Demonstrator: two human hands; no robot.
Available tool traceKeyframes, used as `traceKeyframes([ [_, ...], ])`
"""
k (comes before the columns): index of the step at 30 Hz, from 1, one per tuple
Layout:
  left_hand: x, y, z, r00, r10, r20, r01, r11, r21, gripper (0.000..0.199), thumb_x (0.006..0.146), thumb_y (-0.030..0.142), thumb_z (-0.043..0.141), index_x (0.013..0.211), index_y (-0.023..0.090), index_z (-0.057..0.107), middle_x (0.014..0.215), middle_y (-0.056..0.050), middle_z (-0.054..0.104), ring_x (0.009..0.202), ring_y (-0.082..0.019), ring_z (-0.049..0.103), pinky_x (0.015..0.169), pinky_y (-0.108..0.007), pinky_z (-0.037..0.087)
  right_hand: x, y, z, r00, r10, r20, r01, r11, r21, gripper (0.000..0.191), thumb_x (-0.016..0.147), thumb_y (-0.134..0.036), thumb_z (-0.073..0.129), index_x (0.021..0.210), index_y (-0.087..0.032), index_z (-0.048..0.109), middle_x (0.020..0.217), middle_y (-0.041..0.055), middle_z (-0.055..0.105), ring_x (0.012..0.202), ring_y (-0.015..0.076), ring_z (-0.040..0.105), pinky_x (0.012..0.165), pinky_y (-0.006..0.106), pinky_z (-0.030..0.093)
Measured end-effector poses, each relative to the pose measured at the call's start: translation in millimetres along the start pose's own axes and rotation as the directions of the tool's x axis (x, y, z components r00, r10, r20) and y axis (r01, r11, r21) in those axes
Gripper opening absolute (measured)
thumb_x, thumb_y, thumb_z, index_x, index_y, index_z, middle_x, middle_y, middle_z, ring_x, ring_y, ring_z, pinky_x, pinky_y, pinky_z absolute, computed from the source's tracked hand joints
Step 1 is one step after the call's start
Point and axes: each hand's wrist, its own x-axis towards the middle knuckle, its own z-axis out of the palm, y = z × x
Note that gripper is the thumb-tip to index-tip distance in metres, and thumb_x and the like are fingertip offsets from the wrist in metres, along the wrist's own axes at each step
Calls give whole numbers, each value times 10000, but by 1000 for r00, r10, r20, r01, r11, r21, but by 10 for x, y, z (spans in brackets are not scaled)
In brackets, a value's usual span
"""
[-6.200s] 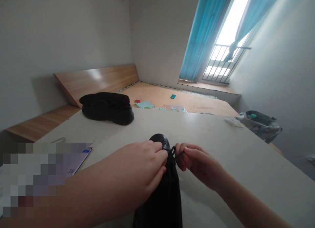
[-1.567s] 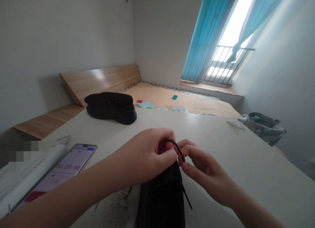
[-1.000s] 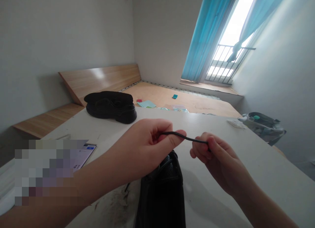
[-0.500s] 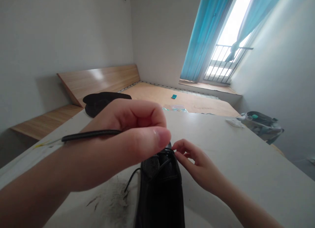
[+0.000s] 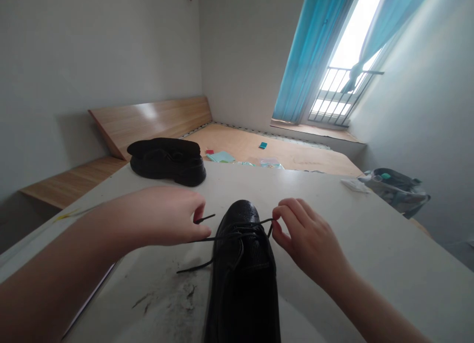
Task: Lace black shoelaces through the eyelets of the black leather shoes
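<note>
A black leather shoe (image 5: 240,212) stands on the white table, its toe pointing away from me and its opening towards me. To its left, my left hand (image 5: 172,217) is closed on a black shoelace (image 5: 221,238); a short lace end pokes out past its fingertips. My right hand (image 5: 309,234), at the other side of the shoe, pinches a stretch of lace between thumb and forefinger. Another lace end (image 5: 196,269) hangs off the shoe's left side onto the tabletop.
A second black shoe (image 5: 170,160) sits at the table's far left. Beyond the white table (image 5: 370,239) lies a wooden board (image 5: 237,139) with small packets on it. At right stands a bag-lined bin (image 5: 398,187), with a white tissue (image 5: 355,185) near the table edge.
My left hand has come down and away from the camera to the shoe's left side, uncovering the toe. My right hand has shifted slightly outward, drawing lace from the shoe.
</note>
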Motion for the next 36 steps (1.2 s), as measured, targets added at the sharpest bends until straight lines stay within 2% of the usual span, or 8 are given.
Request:
traceKeyframes([
  [4, -7, 13, -15, 996, 81, -36, -83, 996, -40, 296, 759, 458, 560, 978, 285, 663, 831, -38, 701, 692, -230, 613, 540, -293, 348, 3, -7, -22, 985, 128, 116, -154, 955, 255, 161, 964, -251, 405, 864, -204, 522, 894, 70, 578, 833, 214, 527, 705, 348, 429],
  [8, -21, 139, -16, 962, 239, -136, -256, 958, -127, 252, 844, 340, 468, 975, 299, 678, 915, -10, 698, 767, -195, 612, 606, -282, 370, 1, -21, -6, 887, 204, 414, -444, 624, 643, 239, 961, -367, 434, 800, -211, 516, 804, 7, 515, 721, 149, 490, 611, 269, 418],
  [13, 4, 333, 24, 957, 254, -144, -271, 955, -117, 223, 857, 362, 474, 798, 251, 658, 773, -7, 671, 675, -187, 566, 539, -285, 312, 1, -16, 8, 784, 186, 593, -616, 352, 705, 261, 881, -411, 539, 735, -197, 509, 695, -27, 439, 629, 128, 400, 576, 263, 370],
  [18, 15, 353, 82, 961, 258, -100, -269, 955, -125, 228, 878, 400, 451, 857, 246, 617, 759, -10, 649, 676, -191, 558, 533, -283, 295, 20, -14, -29, 770, 205, 604, -580, -167, 797, 210, 862, -376, 507, 782, -190, 563, 836, 43, 541, 783, 177, 516, 657, 290, 447],
  [21, 26, 345, 106, 960, 272, -69, -278, 954, -108, 231, 898, 386, 413, 874, 237, 588, 774, -18, 641, 691, -196, 562, 548, -284, 313, 40, -16, -86, 790, 179, 587, -528, -287, 799, 241, 888, -398, 496, 733, -214, 488, 606, -22, 437, 664, 166, 525, 725, 325, 469],
  [24, 37, 362, 120, 957, 281, -76, -287, 953, -97, 220, 897, 345, 399, 831, 222, 568, 788, -25, 633, 699, -195, 560, 558, -286, 327, 25, -12, -133, 767, 174, 617, -610, -100, 786, 221, 914, -442, 490, 853, -230, 470, 529, -87, 309, 506, 129, 427, 664, 323, 468],
  [30, 57, 388, 88, 968, 237, -78, -248, 947, -205, 182, 858, 351, 429, 802, 230, 553, 734, 10, 616, 635, -175, 528, 514, -271, 312, -27, 79, -131, 882, 197, 428, -384, 827, 411, 189, 912, -387, 534, 1042, -252, 549, 738, -14, 537, 663, 161, 516, 616, 300, 408],
  [36, 93, 376, 66, 971, 225, -82, -240, 914, -328, 211, 848, 382, 464, 906, 246, 614, 828, 13, 664, 709, -181, 581, 561, -273, 358, -12, 268, -47, 862, 169, 478, -266, 953, 142, 208, 942, -311, 504, 786, -208, 596, 819, 29, 572, 754, 195, 574, 651, 326, 425],
])
